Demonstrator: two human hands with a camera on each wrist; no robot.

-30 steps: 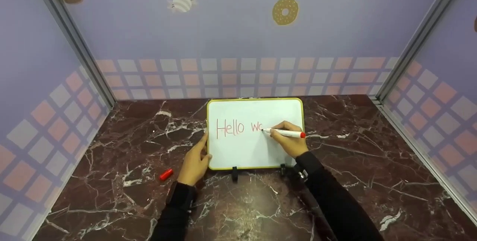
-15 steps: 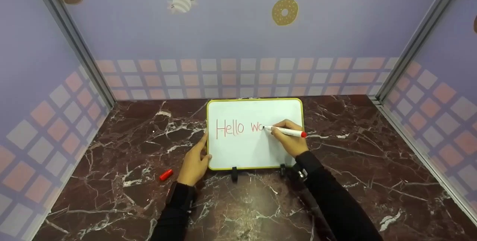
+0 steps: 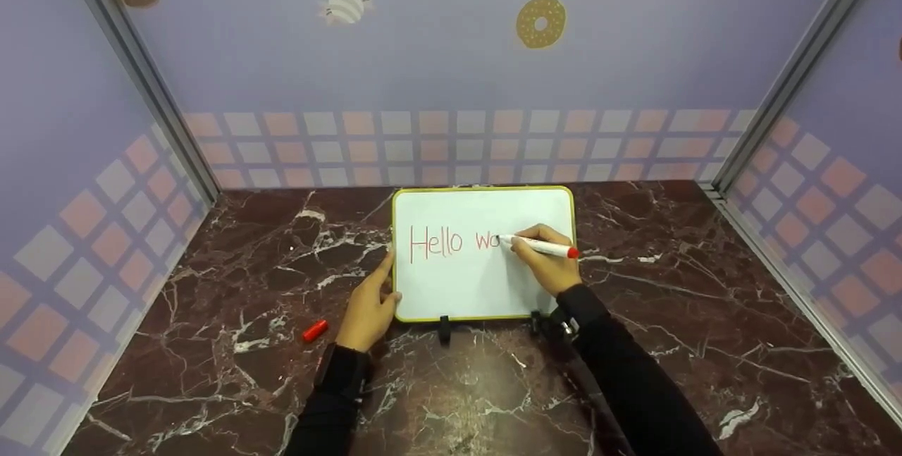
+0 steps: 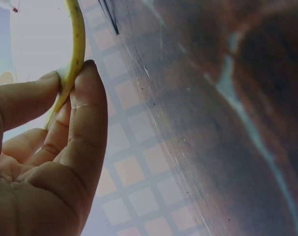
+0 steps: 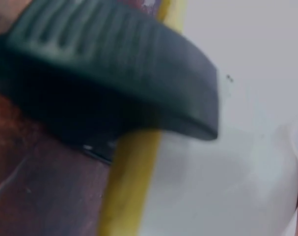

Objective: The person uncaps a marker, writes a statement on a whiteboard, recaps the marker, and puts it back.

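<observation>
Fingers of the right hand (image 3: 548, 266) are pinched round the marker (image 3: 547, 247); the whiteboard (image 3: 461, 287) is pinched near nine o'clock by the left hand (image 3: 366, 311). Lettering (image 3: 445, 243) could be skewed by grip slippage.

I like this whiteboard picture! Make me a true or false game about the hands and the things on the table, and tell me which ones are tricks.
1. The left hand pinches the edge of the whiteboard. True.
2. The writing on the whiteboard starts with "Hello". True.
3. The writing is green. False: the writing is red.
4. The right hand holds a marker. True.
5. The marker's tip is covered. False: it is uncovered, and a red cap lies on the table.
6. The whiteboard is a circle. False: it is a rectangle with rounded corners.
</observation>
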